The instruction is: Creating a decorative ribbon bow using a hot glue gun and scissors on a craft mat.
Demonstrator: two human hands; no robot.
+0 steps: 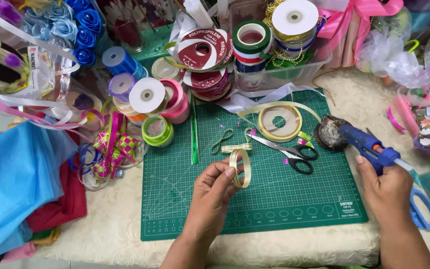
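Note:
My left hand (214,189) pinches a small loop of cream ribbon (240,168) above the green cutting mat (274,199). To the right, my right hand (388,192) grips a blue glue gun (369,146), its nozzle resting on a dark, glue-crusted dish (328,133) at the mat's right edge. A second cream ribbon loop (237,147) and an olive ribbon loop (221,140) lie on the mat just beyond my left hand. Black-handled scissors (289,151) lie between the two hands, next to a roll of cream ribbon (279,122).
Many ribbon spools (148,95) crowd the mat's far-left corner, and a clear tub (274,74) of spools stands behind. Blue and red fabric (21,179) is heaped at the left. Blue-handled scissors (424,211) lie under my right wrist. Bags of trimmings (424,94) fill the right.

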